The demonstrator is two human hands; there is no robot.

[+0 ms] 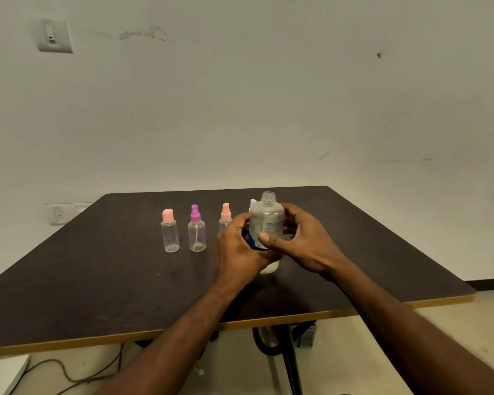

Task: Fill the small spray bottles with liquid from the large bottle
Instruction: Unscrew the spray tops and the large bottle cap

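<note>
Both my hands wrap the large clear plastic bottle (pixel 266 223), uncapped, blue-and-white label, pale liquid low inside, upright over the middle of the dark brown table (pixel 97 280). Left hand (pixel 238 249) grips its lower body; right hand (pixel 303 238) curls round the side, thumb on the label. Left of the large bottle: a small clear pink-sprayer bottle (pixel 226 216) partly hidden, a purple-sprayer one (pixel 196 230), then a pink-capped one (pixel 169 231). A white-topped bottle (pixel 252 203) peeks from behind it.
</note>
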